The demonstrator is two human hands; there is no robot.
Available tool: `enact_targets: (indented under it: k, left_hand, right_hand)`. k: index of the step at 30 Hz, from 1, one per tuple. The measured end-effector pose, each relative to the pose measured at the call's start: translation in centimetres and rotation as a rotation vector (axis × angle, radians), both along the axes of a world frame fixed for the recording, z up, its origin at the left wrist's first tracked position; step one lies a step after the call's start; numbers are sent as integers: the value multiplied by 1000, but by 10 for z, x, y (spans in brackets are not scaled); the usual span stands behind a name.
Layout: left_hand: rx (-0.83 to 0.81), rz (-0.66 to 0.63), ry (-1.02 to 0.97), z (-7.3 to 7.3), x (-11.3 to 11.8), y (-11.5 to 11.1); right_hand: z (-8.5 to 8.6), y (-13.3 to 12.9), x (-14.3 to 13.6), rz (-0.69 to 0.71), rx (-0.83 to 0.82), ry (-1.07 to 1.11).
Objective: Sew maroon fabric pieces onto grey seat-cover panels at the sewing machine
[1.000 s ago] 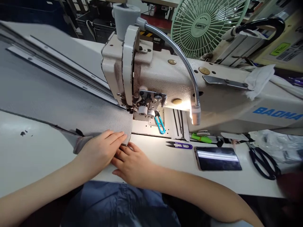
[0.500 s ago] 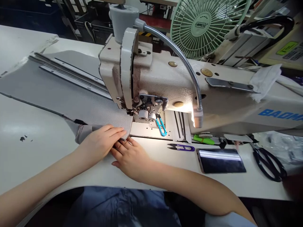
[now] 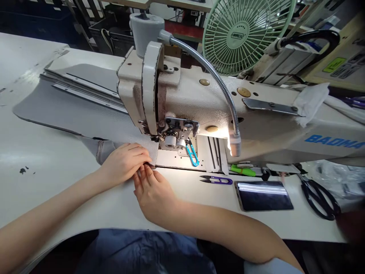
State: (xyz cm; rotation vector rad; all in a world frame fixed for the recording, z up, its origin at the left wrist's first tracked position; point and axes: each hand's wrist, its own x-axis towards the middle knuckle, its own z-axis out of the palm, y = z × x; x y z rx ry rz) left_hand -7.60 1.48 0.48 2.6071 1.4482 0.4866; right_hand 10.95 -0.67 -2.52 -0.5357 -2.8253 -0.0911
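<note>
A grey mesh fabric panel (image 3: 85, 110) with a dark edge runs under the head of the sewing machine (image 3: 182, 91). At its near right corner, just in front of the presser area, my left hand (image 3: 127, 161) grips the edge, palm down, with the fingers pressed together. My right hand (image 3: 156, 194) meets it there, its fingertips pinched against the same edge; the thumb is partly hidden. A folded flap of grey cloth (image 3: 104, 150) bunches beside my left wrist. On the metal plate right of the needle area lie blue thread snips (image 3: 192, 154).
Purple thread snips (image 3: 216, 180), a phone (image 3: 264, 195) and black-handled scissors (image 3: 319, 198) lie on the white table (image 3: 199, 209) to the right. A green-handled tool (image 3: 242, 170) rests by the machine base. A lamp on a flexible neck (image 3: 211, 64) arches over, with a green fan (image 3: 239, 36) behind.
The panel's far left end has shifted right and its near corner is folded under my fingers. My right fingers have straightened and moved up against the edge. The view has shifted slightly.
</note>
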Motion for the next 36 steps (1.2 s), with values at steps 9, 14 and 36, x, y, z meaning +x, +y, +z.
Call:
enact_targets:
  k: [9,14,36]
  left_hand:
    - [11,-79,-62,-10,-16,26]
    - [-14,-115,-34,-7,-19,39]
    - [202,-102,102,-14,-20,75]
  right_hand:
    - [1,15,-4,-59,-33,-43]
    - [8,23,-6,-92,-98,-105]
    - [5,50,-21,-231,-110,-79]
